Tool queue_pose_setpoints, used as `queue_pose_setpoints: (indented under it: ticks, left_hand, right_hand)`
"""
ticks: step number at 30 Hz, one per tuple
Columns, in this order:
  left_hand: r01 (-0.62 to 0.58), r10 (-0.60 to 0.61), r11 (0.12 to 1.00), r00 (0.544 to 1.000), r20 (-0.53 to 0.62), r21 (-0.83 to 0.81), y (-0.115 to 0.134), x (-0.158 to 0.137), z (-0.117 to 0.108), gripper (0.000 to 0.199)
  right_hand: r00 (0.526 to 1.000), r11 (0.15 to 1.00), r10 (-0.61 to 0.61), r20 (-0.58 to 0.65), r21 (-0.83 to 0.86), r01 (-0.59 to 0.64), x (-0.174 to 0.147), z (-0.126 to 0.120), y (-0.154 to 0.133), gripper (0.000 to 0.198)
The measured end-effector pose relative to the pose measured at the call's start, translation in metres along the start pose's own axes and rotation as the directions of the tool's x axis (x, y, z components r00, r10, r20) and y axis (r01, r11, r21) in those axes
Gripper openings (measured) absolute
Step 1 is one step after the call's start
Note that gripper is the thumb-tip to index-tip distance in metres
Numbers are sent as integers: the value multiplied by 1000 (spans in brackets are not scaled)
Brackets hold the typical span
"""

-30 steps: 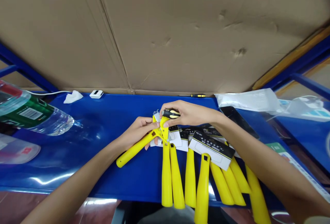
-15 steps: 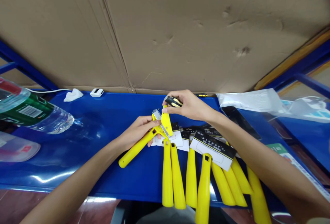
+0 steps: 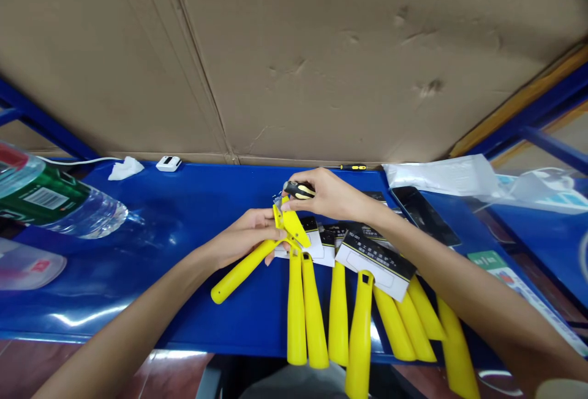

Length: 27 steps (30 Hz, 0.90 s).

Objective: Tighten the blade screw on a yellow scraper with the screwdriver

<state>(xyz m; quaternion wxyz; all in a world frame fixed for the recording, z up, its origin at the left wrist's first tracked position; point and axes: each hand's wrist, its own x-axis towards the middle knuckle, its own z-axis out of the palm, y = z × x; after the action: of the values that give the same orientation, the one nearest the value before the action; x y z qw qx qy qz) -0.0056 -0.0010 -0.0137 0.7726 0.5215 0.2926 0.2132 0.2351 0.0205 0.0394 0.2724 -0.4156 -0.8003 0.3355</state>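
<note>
A yellow scraper [image 3: 243,273] slants from lower left to upper right, its long handle end free, and my left hand [image 3: 248,236] is closed around it near the head. My right hand [image 3: 333,193] pinches the top of a flat yellow cover piece [image 3: 296,227], which lies against the scraper's head. Tucked in the same hand is a screwdriver [image 3: 299,190] with a black and pale yellow handle; its shaft is hidden. Only a little of the metal at the head shows. Right below are several other yellow scrapers [image 3: 359,338] with black and white cards [image 3: 374,261] on their heads.
On the blue table [image 3: 184,282] a large water bottle [image 3: 55,193] and a clear plastic container [image 3: 32,263] stand at left. A tissue [image 3: 126,168], a white device [image 3: 168,163] and a small screwdriver [image 3: 353,167] lie along the back. A phone [image 3: 425,215] and white packaging [image 3: 438,175] are at right.
The yellow cover piece has moved left onto the scraper's head and now hides most of its metal strip. My right hand has shifted slightly left and down with the screwdriver.
</note>
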Motion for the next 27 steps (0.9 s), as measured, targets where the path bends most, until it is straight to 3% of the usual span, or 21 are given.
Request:
queue_pose_setpoints:
  ticks: [11,20,27]
  left_hand:
    - [38,-40,997,999,23,70,-1,-2,3,37]
    - [-26,23,999,995,-99,-26,0,2,0,43]
    - [-50,46,998,988,-149,-25,4,2,4,49]
  right_hand:
    - [998,998,64,-20,-17,-64,0,8,-6,38]
    - [994,996,63,91,59,-69,2,-3,1,40]
    - [989,987,125,83,88,-132,1,-3,-3,32]
